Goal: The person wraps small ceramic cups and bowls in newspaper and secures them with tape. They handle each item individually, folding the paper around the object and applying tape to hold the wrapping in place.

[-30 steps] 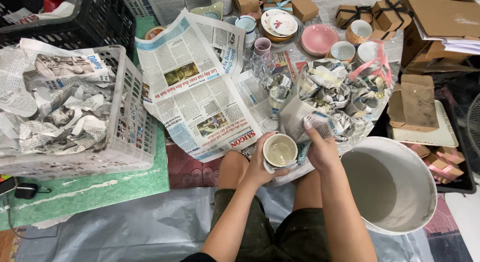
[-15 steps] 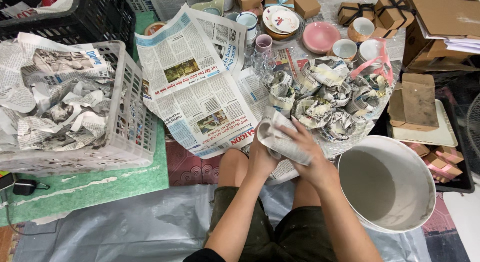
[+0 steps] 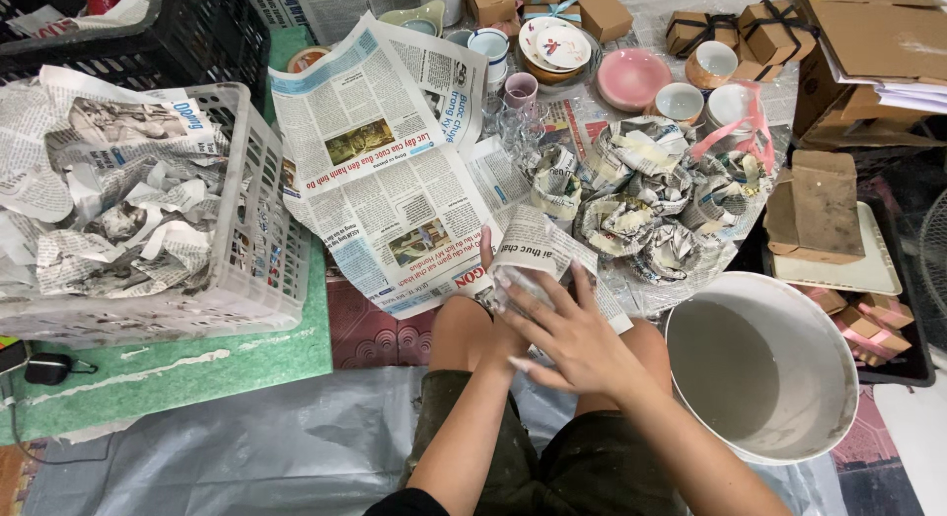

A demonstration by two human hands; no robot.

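Right hand (image 3: 577,338) presses flat, fingers spread, on the newspaper-wrapped bundle (image 3: 538,264) above the knees; left hand (image 3: 490,279) clenches it from beneath. Best to fold the paper snugly, tucking loose edges.

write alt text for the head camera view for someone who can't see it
Seen from above, a seated person's right hand and left hand fold a newspaper sheet around something hidden on their lap. Newspaper-wrapped bundles lie ahead, a white bucket right, a basket of crumpled newspaper left.
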